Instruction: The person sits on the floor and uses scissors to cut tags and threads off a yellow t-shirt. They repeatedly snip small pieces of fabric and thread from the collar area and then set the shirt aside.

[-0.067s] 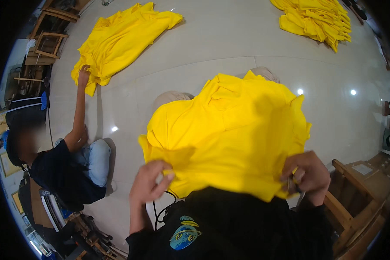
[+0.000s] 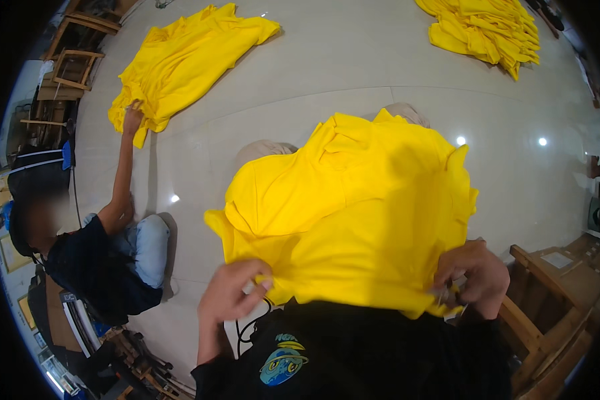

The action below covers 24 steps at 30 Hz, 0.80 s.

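A spread yellow shirt, collar toward the far side, covers my lap and bent knees. My left hand has its fingers closed on the near left part of the shirt. My right hand is curled at the near right edge, gripping the cloth; a small dark, shiny thing among its fingers is too unclear to name. Beneath both hands is my black top with a cartoon print on it.
A co-worker sits at the left, one hand on a yellow garment heap. Another yellow pile lies at top right. Wooden frames and cardboard stand at right; more clutter lines the left edge.
Both my hands have moved slightly downward, toward me, drawing the shirt's near edge with them. The shirt's left flap now sticks out a little farther left.
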{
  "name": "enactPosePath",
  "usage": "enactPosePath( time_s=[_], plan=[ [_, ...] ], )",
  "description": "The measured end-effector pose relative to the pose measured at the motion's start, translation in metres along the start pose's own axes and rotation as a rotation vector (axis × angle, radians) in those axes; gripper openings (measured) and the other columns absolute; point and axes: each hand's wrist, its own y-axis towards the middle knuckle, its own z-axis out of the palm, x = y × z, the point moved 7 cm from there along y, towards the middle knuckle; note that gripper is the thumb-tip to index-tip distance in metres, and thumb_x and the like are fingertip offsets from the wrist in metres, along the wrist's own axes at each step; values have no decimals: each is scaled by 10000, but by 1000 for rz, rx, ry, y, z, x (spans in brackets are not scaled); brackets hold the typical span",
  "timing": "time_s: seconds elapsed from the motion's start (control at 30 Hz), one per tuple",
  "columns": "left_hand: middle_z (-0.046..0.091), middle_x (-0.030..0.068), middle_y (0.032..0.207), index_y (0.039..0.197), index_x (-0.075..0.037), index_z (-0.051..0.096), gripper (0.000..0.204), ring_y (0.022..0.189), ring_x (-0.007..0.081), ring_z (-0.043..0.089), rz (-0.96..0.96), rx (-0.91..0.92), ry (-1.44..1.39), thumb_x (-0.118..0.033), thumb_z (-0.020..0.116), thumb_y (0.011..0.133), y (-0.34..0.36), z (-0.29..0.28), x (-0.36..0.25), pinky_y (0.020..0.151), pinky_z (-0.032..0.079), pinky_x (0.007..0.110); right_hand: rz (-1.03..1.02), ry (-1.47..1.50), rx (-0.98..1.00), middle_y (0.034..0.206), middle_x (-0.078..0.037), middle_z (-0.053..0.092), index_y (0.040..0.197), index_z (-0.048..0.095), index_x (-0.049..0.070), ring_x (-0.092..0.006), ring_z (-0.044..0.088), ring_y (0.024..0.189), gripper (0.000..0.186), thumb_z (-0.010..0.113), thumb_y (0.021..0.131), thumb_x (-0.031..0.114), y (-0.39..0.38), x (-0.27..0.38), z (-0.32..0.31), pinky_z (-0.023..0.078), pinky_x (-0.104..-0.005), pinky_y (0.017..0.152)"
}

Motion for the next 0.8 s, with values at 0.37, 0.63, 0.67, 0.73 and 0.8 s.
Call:
enactPosePath(
  time_s=[0.37, 0.63, 0.67, 0.73, 0.8],
  plan=[
    [756, 217, 1348, 1418, 9, 671, 467, 1269, 392, 712, 258, -178, 100, -375, 642, 1156, 112, 24, -47, 1139, 544, 484, 0, -141, 261, 1141, -64, 860, 1214, 801, 83, -274, 845, 1036, 415, 980, 841, 113, 44, 14, 4, 644, -349, 943],
    [685, 234, 1317, 1261, -61, 692, 241, 1255, 402, 675, 121, 143, 92, -264, 716, 1133, 125, 91, -51, 1143, 503, 469, 90, -356, -410, 1194, -130, 839, 1273, 757, 49, -326, 819, 1108, 439, 952, 886, 124, 127, -16, -22, 627, -392, 1007],
    [679, 224, 1328, 1232, -67, 681, 215, 1238, 398, 685, 228, 65, 83, -255, 717, 1134, 119, 91, -56, 1119, 517, 455, 111, -358, -374, 1201, -138, 835, 1272, 751, 47, -335, 815, 1109, 432, 944, 893, 124, 130, -26, -18, 625, -395, 1009],
    [666, 205, 1349, 1174, -79, 660, 172, 1205, 388, 706, 430, -98, 70, -238, 717, 1137, 101, 91, -65, 1071, 545, 426, 112, -416, -327, 1174, -141, 836, 1266, 743, 48, -358, 808, 1073, 406, 918, 905, 112, 131, -38, -8, 624, -406, 974],
    [650, 180, 1367, 1169, -89, 657, 134, 1230, 398, 677, 367, -33, -43, -210, 707, 1140, 92, 91, -65, 1099, 519, 428, 267, -391, -240, 1140, -135, 839, 1245, 748, 51, -358, 808, 1045, 389, 918, 900, 109, 119, -39, -2, 623, -405, 942]
  ],
)
